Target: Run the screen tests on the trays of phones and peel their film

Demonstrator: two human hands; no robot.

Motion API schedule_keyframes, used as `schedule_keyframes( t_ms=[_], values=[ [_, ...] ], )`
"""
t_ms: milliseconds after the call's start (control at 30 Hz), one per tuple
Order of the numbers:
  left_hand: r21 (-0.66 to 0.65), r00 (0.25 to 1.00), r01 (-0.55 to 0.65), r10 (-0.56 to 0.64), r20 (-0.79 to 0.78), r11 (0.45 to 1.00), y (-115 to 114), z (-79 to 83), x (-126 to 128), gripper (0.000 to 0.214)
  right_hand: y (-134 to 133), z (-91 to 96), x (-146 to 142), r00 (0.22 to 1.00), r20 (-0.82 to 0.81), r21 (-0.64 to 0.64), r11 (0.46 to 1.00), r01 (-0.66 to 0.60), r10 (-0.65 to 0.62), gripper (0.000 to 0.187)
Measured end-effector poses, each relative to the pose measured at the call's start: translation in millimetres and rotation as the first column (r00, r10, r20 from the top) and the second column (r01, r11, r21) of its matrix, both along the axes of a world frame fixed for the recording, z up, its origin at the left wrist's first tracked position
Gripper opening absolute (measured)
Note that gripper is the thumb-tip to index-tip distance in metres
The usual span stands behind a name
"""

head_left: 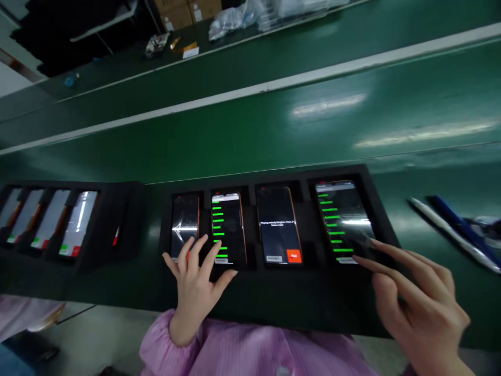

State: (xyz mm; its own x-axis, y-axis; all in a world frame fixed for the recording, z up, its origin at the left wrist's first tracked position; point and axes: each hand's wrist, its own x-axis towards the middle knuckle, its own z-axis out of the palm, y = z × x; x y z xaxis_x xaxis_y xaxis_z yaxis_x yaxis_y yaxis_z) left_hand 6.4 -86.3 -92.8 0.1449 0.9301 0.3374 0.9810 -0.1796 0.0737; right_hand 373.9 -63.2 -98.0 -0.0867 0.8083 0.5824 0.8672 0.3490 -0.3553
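Several smartphones lie face up in the slots of a black foam tray [376, 209] before me. My left hand [195, 271] is spread over the two left phones, its fingers apart and holding nothing. Beneath it are a dark-screened smartphone [185, 214] and a smartphone with a green-lined list [230, 224]. The third smartphone [276, 214] shows white text and a red "Fail" button. My right hand [418, 292] has its fingers stretched out, with fingertips at the lower edge of the rightmost smartphone [340, 214], whose screen also shows green lines.
A second black tray [105, 230] with several lit smartphones lies to the left. Pens [454, 230] lie on the green bench at the right. Plastic bags [250, 18] and cardboard boxes [188, 13] are at the back. Part of another person's sleeve [27, 318] shows at lower left.
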Motion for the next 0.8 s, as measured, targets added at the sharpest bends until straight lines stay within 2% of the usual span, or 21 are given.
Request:
schedule_keyframes(
  t_ms=[100,200,267,367,600,700,800],
  values=[
    [0.051,0.998,0.051,-0.052,0.025,0.997,-1.1,-1.0,-0.9,0.046,-2.6,0.6,8.3,1.000,0.003,-0.014,1.000,0.017,-0.017,0.023],
    [0.027,0.997,0.033,-0.034,0.066,0.999,-4.1,-3.9,-3.3,0.044,-3.1,1.4,11.7,1.000,0.013,-0.025,1.000,0.001,-0.001,0.022],
    [0.030,0.989,0.023,-0.027,0.146,0.999,-7.6,-6.0,-6.0,0.047,-2.9,2.1,11.7,1.000,0.020,-0.029,1.000,-0.010,0.010,0.023],
    [0.111,0.964,0.008,-0.037,0.264,0.994,-13.4,-8.2,-11.1,0.058,-1.5,3.1,11.1,0.999,0.041,-0.031,0.999,-0.031,0.032,0.023],
    [0.128,0.971,-0.032,0.001,0.239,0.991,-21.5,-13.2,-18.7,0.058,5.9,-0.5,12.9,0.994,0.108,-0.046,0.999,-0.024,0.029,0.027],
    [0.143,0.974,-0.074,0.041,0.222,0.987,-27.0,-16.8,-29.2,0.056,5.3,-2.8,13.7,0.983,0.184,-0.084,0.996,0.016,-0.001,0.030],
    [0.113,0.945,-0.209,0.170,0.280,0.971,-34.5,-18.5,-55.7,0.055,1.1,-1.5,18.9,0.976,0.205,-0.074,0.993,0.094,-0.077,0.033]
  ],
)
